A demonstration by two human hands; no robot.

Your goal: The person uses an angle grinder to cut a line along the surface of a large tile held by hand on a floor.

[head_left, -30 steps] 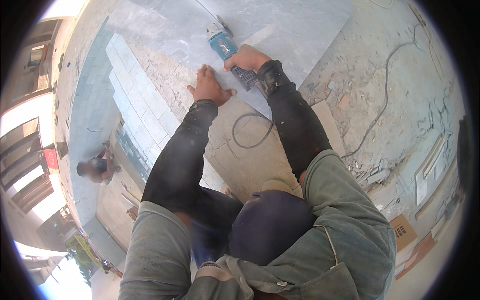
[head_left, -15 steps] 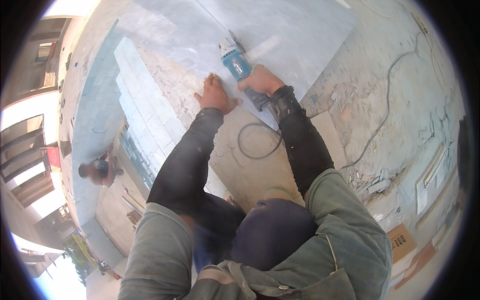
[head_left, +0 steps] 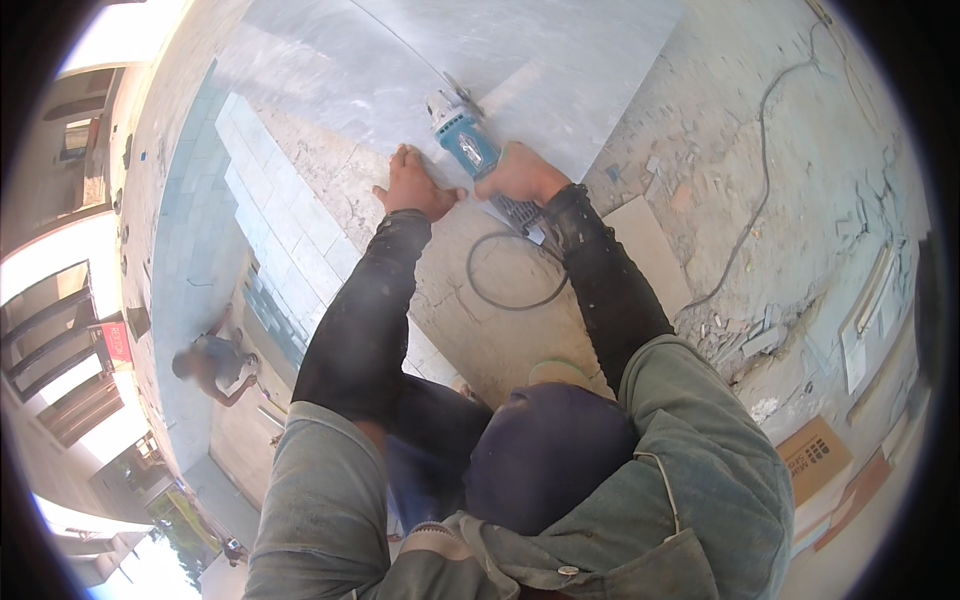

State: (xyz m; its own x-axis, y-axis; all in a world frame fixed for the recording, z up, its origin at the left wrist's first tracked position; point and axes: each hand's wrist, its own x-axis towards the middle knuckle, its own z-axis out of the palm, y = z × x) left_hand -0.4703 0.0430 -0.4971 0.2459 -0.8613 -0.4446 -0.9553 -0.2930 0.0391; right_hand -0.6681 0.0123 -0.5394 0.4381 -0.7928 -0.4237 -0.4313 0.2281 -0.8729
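My right hand (head_left: 523,174) is wrapped round the body of a teal and grey angle grinder (head_left: 467,143). Its disc end rests at a thin dark line running across a large grey slab (head_left: 330,70). Just left of the grinder, my left hand (head_left: 418,186) lies with fingers spread at the slab's near edge, pressing on it. A dark cord (head_left: 475,285) loops on the ground below the tool, beside my right sleeve. Where the disc meets the slab is too small to make out clearly.
Pale laid tiles (head_left: 285,200) stretch along the left. Another person (head_left: 215,365) crouches beyond them. A cable (head_left: 765,180) crosses the dusty ground at right, near broken rubble (head_left: 745,340), a flat board (head_left: 645,245) and a cardboard box (head_left: 815,458).
The grinder has come a little toward me along the slab, and more of the dark line shows beyond it. My left hand has shifted nearer too. The other person's arm now reaches out.
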